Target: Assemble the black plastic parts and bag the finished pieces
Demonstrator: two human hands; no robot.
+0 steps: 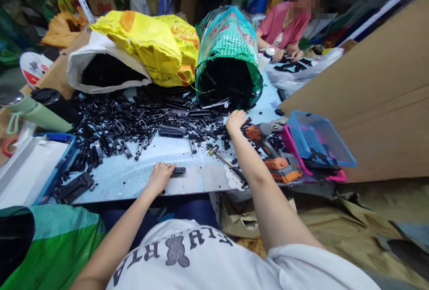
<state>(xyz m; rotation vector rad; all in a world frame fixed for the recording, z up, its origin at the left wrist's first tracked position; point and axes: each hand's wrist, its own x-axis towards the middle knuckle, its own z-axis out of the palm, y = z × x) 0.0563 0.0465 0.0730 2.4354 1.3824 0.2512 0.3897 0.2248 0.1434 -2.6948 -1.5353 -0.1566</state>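
A blue tray (65,153) sits at the desk's (134,172) near left corner, beside scattered black parts (117,122). At the near edge, the left hand (161,176) curls around one end of a black bar (179,170). Rightward, beyond a hammer (225,159), the right hand (236,120) touches more parts; its grip cannot be told. A power drill (276,163) lies near the right edge.

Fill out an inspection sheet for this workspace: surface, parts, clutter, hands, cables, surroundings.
Surface: light-blue table, partly covered by parts.
Job's things: single black part near the front edge; loose black parts heaped behind.
Clutter: hammer, orange power tool, blue basket, green flask.
Hands: left hand at the single black part, grip unclear; right hand at the heap's right side, hold unclear.
Cables: nothing seen.
Surroundings: yellow sack and green sack behind, cardboard right, co-worker beyond.
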